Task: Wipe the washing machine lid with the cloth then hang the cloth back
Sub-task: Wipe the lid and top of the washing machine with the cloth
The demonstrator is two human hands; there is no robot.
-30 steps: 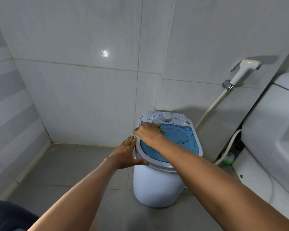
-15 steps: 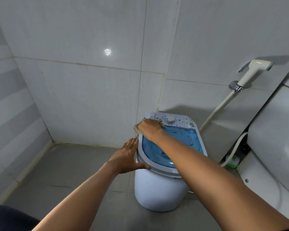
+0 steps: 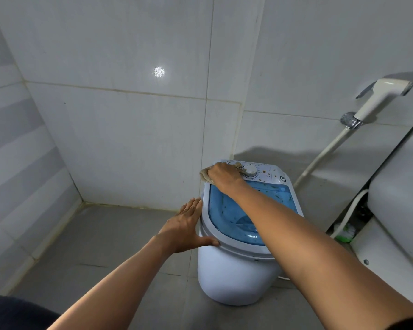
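Beige and frayed, the small woven cloth [image 3: 204,175] sits bunched under our right hand [image 3: 222,175] at the far left corner of the washing machine's top, on the white speckled control panel [image 3: 265,173] just beside the round white dial [image 3: 250,169]. Our fingers curl down over the cloth and press it flat, so this grip has hold of it — only a tuft shows past the knuckles on the left and a few threads near the dial.

Our left hand [image 3: 186,227] lies open, fingers straight along the left edge of the small white barrel-shaped washing machine [image 3: 236,277], thumb hooked on the near rim. It holds nothing; we judge it is there to brace the light tub so it does not slide or tip while we scrub.

We read this as the wiping step, only partly done: brown specks dot the panel to the right of the dial, and dark flecks lie across the translucent blue plastic lid [image 3: 227,210]. We would work from the far edge toward us so dirt is drawn off the near rim.

No hook or rail for hanging the cloth is in view. A white handheld sprayer [image 3: 382,96] hangs on the tiled wall to the right, well apart from the machine.
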